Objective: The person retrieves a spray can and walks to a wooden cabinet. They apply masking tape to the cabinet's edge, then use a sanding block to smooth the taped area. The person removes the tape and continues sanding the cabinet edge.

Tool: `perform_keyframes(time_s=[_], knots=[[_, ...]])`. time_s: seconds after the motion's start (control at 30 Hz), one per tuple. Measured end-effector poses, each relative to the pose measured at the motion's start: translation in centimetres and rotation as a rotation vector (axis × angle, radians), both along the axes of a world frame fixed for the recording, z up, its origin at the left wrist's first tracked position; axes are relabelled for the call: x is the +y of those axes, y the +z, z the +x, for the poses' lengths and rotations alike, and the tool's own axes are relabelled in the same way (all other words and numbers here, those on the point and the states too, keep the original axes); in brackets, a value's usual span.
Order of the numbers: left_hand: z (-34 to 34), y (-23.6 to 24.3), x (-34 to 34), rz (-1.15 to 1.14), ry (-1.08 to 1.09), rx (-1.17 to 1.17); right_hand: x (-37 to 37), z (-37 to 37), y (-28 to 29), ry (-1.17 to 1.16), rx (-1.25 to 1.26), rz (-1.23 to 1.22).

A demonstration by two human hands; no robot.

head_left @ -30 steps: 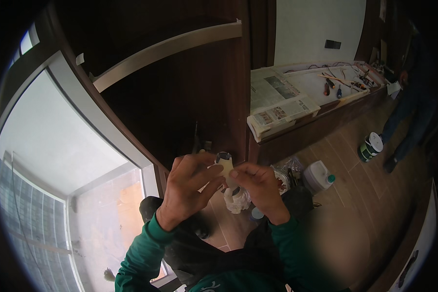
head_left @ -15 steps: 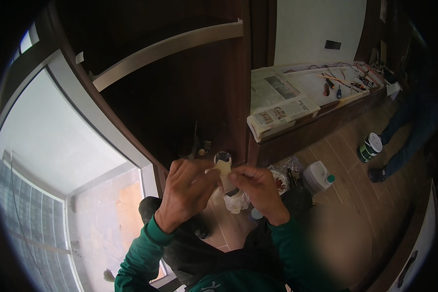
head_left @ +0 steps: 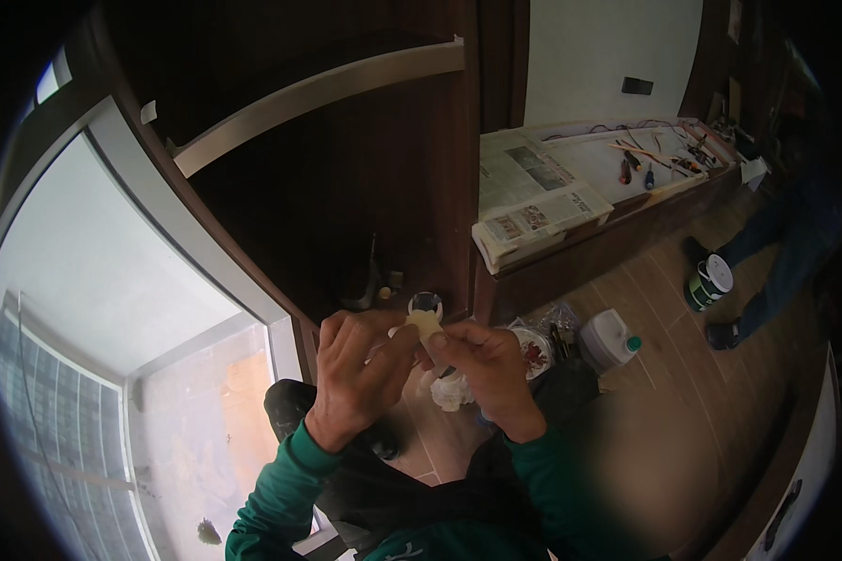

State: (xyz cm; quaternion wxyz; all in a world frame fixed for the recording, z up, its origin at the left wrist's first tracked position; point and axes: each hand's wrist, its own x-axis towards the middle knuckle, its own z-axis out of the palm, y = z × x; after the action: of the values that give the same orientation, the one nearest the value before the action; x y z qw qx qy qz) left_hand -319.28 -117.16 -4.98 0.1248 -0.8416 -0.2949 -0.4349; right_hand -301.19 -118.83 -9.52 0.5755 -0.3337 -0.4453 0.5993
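Observation:
Both hands meet in the middle of the view, over the floor in front of a dark cabinet. A small, thin pale yellow piece (head_left: 425, 323) is pinched between my left hand (head_left: 357, 365) and my right hand (head_left: 486, 369); its exact kind cannot be made out. My right thumb presses on its face, while the fingers of my left hand are bent at its other side. Just beyond the fingertips is a round thing with a white rim (head_left: 426, 301). Below the hands lies a crumpled whitish bundle (head_left: 451, 394), partly hidden by my right hand.
A white jug with a green cap (head_left: 610, 338) stands right of my knee. Newspaper (head_left: 538, 217) and several hand tools (head_left: 647, 176) lie on the low bench. A co-worker's legs (head_left: 767, 290) are beside a paint bucket (head_left: 708, 283). A window frame (head_left: 281, 346) borders my left.
The pale yellow piece has tilted or bent between my fingers, and less of its length shows. My right hand has lowered slightly. The co-worker's feet now both show beside the bucket.

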Motion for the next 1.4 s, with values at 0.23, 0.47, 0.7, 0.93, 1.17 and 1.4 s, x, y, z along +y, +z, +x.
perform_keyframes(time_s=[0.23,0.47,0.7,0.93,1.17,1.4], knots=[[0.1,-0.5,0.1,-0.025,0.036,-0.031,0.1,-0.5,-0.9,-0.073,-0.147,0.046],[0.3,-1.3,0.4,-0.043,0.059,-0.065,-0.3,-0.6,-1.1,-0.190,-0.374,0.216],[0.0,-1.9,0.6,-0.033,0.073,-0.076,-1.0,-0.2,0.2,-0.299,-0.681,0.323],[0.1,-2.2,-0.6,-0.099,0.071,-0.142,-0.2,0.7,-0.2,-0.485,-0.845,0.673],[0.5,-1.8,-1.6,-0.143,0.131,-0.250,-0.2,0.5,-0.2,-0.575,-0.936,0.871],[0.2,-0.6,-2.1,-0.402,0.067,-0.337,-0.4,0.5,0.3,-0.655,-0.970,0.934]])
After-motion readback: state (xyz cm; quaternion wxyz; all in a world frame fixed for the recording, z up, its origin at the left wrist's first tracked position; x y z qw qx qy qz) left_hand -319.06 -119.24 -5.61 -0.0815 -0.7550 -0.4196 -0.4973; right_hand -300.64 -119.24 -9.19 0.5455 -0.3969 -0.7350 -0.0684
